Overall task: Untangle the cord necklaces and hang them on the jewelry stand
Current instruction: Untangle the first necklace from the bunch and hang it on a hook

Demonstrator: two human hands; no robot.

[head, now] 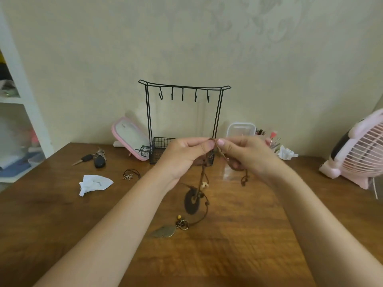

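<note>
Both hands are raised above the wooden table [238,235], in front of the black wire jewelry stand [184,88] with its row of empty hooks. My left hand [186,156] and my right hand [246,154] each pinch the brown cord tangle [202,179] at its top, thumbs nearly touching. Cords hang down from the pinch. A dark round disc pendant [192,200] dangles below, and a bronze leaf pendant [164,232] with beads lies on the table. Another cord necklace with a flower pendant [130,175] lies apart on the left.
Keys with a black fob [94,159] and a crumpled white tissue [94,183] lie at the left. A pink-rimmed mirror [129,137] leans behind the stand. A clear plastic box [241,129], small tools and a pink fan [360,150] stand at the right.
</note>
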